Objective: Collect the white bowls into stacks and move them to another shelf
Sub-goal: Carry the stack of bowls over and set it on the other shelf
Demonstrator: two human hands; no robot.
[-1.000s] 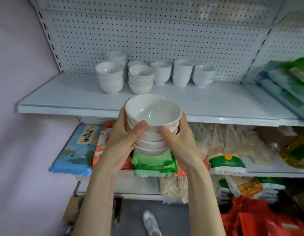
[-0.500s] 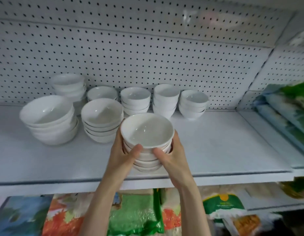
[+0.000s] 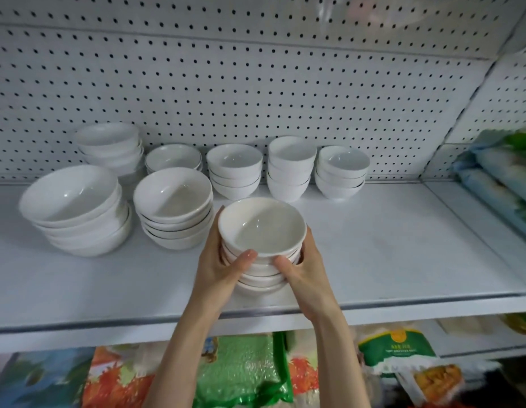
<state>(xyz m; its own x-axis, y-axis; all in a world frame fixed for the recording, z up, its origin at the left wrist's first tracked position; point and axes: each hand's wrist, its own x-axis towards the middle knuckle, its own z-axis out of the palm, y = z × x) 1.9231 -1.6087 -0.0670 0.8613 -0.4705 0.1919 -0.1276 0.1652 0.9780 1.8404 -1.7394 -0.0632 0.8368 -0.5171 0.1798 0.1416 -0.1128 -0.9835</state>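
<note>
A stack of several white bowls [image 3: 261,231] sits between my two hands over the white shelf [image 3: 388,254], near its front edge. My left hand [image 3: 217,266] grips its left side and my right hand [image 3: 306,269] grips its right side, thumbs on the near wall. I cannot tell whether the stack's base touches the shelf. Behind it stand other stacks of white bowls: a large stack [image 3: 76,210] at the left, a medium stack [image 3: 175,207] beside it, and smaller stacks [image 3: 288,167] along the pegboard.
A white pegboard wall [image 3: 256,92] backs the shelf. Blue and green bags [image 3: 503,184] lie on the adjoining shelf at the right. Below the shelf lie packets, among them a green one [image 3: 241,372] and an orange one [image 3: 117,381].
My hands have carried the stack up from in front of the lower shelf and forward over the white shelf, stopping right of the medium stack. The view has moved closer.
</note>
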